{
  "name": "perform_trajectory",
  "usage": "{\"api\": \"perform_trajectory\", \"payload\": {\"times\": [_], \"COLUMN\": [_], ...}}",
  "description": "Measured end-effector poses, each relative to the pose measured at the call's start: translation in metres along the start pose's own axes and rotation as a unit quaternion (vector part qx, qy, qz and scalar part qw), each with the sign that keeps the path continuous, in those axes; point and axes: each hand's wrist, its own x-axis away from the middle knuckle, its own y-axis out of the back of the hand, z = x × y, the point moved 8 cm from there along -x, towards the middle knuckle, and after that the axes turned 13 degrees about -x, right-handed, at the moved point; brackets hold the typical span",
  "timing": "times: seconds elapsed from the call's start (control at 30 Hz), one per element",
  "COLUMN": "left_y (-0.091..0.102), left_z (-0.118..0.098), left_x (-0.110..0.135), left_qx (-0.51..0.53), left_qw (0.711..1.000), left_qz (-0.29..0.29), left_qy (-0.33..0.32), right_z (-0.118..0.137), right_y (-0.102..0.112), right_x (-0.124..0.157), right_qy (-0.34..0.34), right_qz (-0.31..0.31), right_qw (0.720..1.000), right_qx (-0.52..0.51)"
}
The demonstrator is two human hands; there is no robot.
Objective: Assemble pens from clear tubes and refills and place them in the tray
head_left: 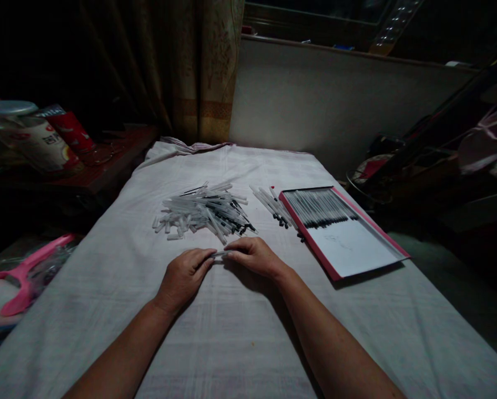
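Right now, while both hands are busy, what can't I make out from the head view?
In the head view:
- Both ends of the slim pen part: covered by the fingers of the left hand and right hand.
- Bottom of the pile of pen parts: buried under the upper pieces.
- Marks on the box floor: too faint to read.
- Lidded jar: cropped by the left edge.

Hands: two, left [184, 275] and right [254, 255]. Held pen parts [220, 254]: count unclear. Pile [206, 209], 11 o'clock from hands: one, pieces uncountable. Loose pens [268, 204], 2 o'clock: several, overlapping. Box [356, 254], 3 o'clock: one; row [321, 208] inside too tight. Jars [44, 147], 10 o'clock: two.
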Motion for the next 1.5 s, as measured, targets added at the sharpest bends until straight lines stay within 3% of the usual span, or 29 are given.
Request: {"api": "perform_trajectory", "payload": {"times": [0.1,0.2,0.37,0.5,0.6,0.7,0.83,0.97,1.5], "left_y": [0.002,0.012,0.047,0.047,0.047,0.048,0.029,0.006,0.008], "left_z": [0.005,0.028,0.079,0.092,0.087,0.080,0.065,0.041,0.015], "left_x": [-0.001,-0.002,-0.002,0.000,0.001,0.003,0.006,0.010,0.004], "left_qx": [0.004,-0.024,-0.183,-0.284,-0.299,-0.246,-0.034,0.173,0.101], "left_qw": [1.000,0.999,0.973,0.949,0.944,0.957,0.985,0.969,0.990], "left_qz": [0.005,-0.005,-0.097,-0.074,-0.084,-0.086,-0.021,0.026,0.052], "left_qy": [0.009,0.043,0.106,0.112,0.113,0.129,0.167,0.172,0.077], "right_z": [0.005,0.003,-0.010,-0.019,-0.020,-0.016,-0.004,0.007,0.008], "right_y": [0.008,0.027,0.059,0.061,0.056,0.051,0.046,0.043,0.029], "right_x": [0.011,0.029,0.059,0.066,0.065,0.064,0.065,0.068,0.065], "right_qy": [0.000,-0.014,-0.023,-0.021,-0.018,-0.006,0.034,0.065,0.049], "right_qz": [-0.020,-0.070,-0.171,-0.202,-0.211,-0.225,-0.245,-0.253,-0.203], "right_qw": [0.998,0.992,0.984,0.979,0.977,0.974,0.968,0.963,0.978], "right_qx": [0.067,0.104,0.050,0.018,0.002,-0.015,-0.038,-0.061,-0.012]}}
